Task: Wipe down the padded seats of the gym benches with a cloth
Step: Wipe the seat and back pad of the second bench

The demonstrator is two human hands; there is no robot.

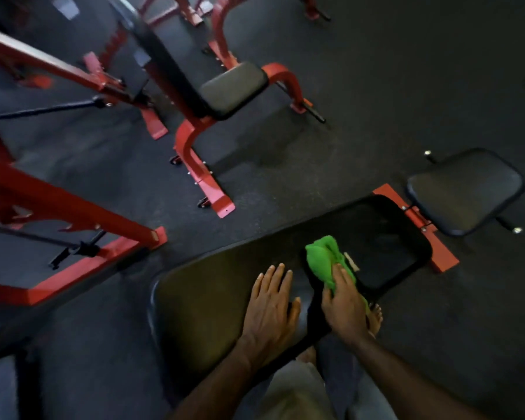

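Mid-wipe on the near bench (225, 298): left hand (270, 310) flat, fingers straight, bracing the pad, right hand (344, 307) gripping the bunched green cloth (322, 256) against the far section, probably worth long overlapping passes out to the edges.

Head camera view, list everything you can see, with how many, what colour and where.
bench pad: one, black, long, bottom centre, under both hands
cloth: one, green, bunched, on the bench pad
small seat pad: one, black, right, beyond the bench pad's far end
second bench: one, black seat on a red frame, upper centre
racks: red frames, left side
floor: dark rubber, all around
bare foot: one, beside the bench pad's right edge
hands: left hand flat on the bench pad; right hand pressing the cloth
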